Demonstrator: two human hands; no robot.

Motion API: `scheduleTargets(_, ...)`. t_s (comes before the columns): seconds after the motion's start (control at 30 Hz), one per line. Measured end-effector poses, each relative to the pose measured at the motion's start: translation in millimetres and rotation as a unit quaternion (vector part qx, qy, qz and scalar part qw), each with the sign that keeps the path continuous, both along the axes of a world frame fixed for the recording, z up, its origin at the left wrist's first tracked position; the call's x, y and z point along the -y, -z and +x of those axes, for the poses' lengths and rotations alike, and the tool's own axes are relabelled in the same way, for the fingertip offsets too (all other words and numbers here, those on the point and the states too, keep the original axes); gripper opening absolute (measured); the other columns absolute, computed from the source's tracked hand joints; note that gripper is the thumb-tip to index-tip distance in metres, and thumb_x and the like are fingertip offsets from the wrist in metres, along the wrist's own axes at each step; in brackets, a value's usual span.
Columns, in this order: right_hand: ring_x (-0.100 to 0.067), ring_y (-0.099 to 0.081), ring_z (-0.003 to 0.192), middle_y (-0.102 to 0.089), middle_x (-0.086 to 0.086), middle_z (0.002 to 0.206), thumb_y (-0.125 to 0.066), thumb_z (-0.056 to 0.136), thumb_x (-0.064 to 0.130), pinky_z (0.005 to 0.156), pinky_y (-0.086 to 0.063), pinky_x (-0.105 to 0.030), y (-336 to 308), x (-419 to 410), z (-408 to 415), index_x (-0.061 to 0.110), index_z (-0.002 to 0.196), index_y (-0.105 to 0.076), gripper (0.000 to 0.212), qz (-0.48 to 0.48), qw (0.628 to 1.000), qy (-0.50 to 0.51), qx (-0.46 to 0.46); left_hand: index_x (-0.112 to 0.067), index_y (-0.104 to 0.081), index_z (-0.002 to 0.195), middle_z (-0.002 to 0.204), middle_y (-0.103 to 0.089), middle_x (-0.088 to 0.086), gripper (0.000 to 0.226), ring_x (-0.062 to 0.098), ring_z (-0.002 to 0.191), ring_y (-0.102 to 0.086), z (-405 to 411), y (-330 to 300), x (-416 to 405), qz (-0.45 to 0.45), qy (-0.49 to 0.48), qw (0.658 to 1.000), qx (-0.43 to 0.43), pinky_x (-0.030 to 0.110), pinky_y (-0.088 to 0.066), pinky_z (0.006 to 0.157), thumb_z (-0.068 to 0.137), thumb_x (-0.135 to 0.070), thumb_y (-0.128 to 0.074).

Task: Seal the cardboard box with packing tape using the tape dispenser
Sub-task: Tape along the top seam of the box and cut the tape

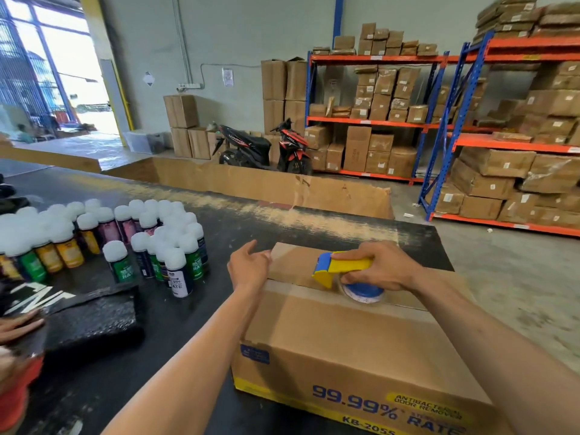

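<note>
A long black table (pixel 219 233) fills the near part of the room, and behind it stand tall orange and blue shelves (pixel 445 120) packed with brown boxes. A red and black motorbike (pixel 260 149) is parked by the grey wall. On the near right end of the table sits the big cardboard box (pixel 354 340), with its flaps folded shut and blue words on its front side. A shiny strip of clear packing tape (pixel 301 290) lies along the seam on top of the box. To the left of the box, well apart from it, a crowd of small spray cans (pixel 125 243) with white caps stands upright on the table. The person's right hand (pixel 379 268) is wrapped around the yellow and blue tape dispenser (pixel 342 273), pressing it down on the box top right over the seam. The left hand (pixel 249 266) is open with loose fingers, and it rests against the far left edge of the box top, holding nothing. At the far left edge, someone else's hand (pixel 15 328) pokes into view near a flat black mat (pixel 94 321).
</note>
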State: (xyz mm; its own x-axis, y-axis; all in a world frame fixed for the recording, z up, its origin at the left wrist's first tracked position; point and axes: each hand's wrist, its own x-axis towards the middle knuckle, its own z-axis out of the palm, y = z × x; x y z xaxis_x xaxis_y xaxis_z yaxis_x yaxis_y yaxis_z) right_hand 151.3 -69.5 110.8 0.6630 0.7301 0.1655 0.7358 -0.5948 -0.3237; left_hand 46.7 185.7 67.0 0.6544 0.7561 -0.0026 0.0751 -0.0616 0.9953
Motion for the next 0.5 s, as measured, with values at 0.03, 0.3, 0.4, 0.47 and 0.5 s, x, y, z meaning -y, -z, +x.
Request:
scheduleTargets(0.03,-0.014,-0.052,0.083,-0.057,0.009,0.085,-0.065,0.071,0.07,0.077,-0.045,-0.038,-2,-5,1,0.065,0.122,-0.056,0.052,-0.015,1.0,-0.003,0.007,-0.013,-0.057,0.138,0.096,-0.074,-0.007,0.05,0.016,0.109,-0.063,0,2,0,0.015,-0.015,1.0,-0.01,0.038,-0.047,0.105,0.089,-0.012,-0.07)
scheduleTargets(0.3,-0.01,-0.052,0.08,-0.051,0.018,0.082,-0.067,0.073,0.066,0.06,-0.034,-0.027,-11,-20,-3,0.065,0.121,-0.056,0.049,-0.061,0.997,-0.023,0.031,-0.017,-0.063,0.133,0.112,-0.074,0.004,0.047,0.019,0.112,-0.059,-6,17,-2,0.041,-0.065,0.994,-0.083,0.028,-0.038,0.099,0.087,-0.015,-0.068)
scheduleTargets(0.4,-0.009,-0.05,0.079,-0.05,0.016,0.082,-0.065,0.075,0.066,0.06,-0.032,-0.027,-11,-23,-6,0.063,0.124,-0.056,0.051,-0.076,0.996,-0.03,0.039,-0.013,-0.061,0.135,0.117,-0.071,0.008,0.048,0.021,0.113,-0.057,-8,19,-5,0.017,-0.067,0.994,-0.089,0.032,-0.038,0.105,0.087,-0.012,-0.071)
scheduleTargets(0.47,-0.008,-0.049,0.078,-0.05,0.018,0.081,-0.066,0.074,0.066,0.06,-0.032,-0.027,-12,-25,-7,0.062,0.125,-0.056,0.052,-0.085,0.995,-0.031,0.043,-0.012,-0.061,0.135,0.122,-0.069,0.009,0.049,0.025,0.123,-0.055,-7,21,-7,0.007,-0.06,0.994,-0.094,0.036,-0.037,0.109,0.087,-0.012,-0.073)
scheduleTargets(0.5,-0.008,-0.049,0.078,-0.049,0.019,0.08,-0.066,0.074,0.067,0.06,-0.033,-0.027,-13,-26,-7,0.062,0.125,-0.055,0.053,-0.09,0.994,-0.03,0.046,-0.012,-0.061,0.134,0.126,-0.067,0.01,0.049,0.027,0.126,-0.053,-6,21,-8,0.004,-0.06,0.994,-0.095,0.037,-0.036,0.11,0.087,-0.012,-0.073)
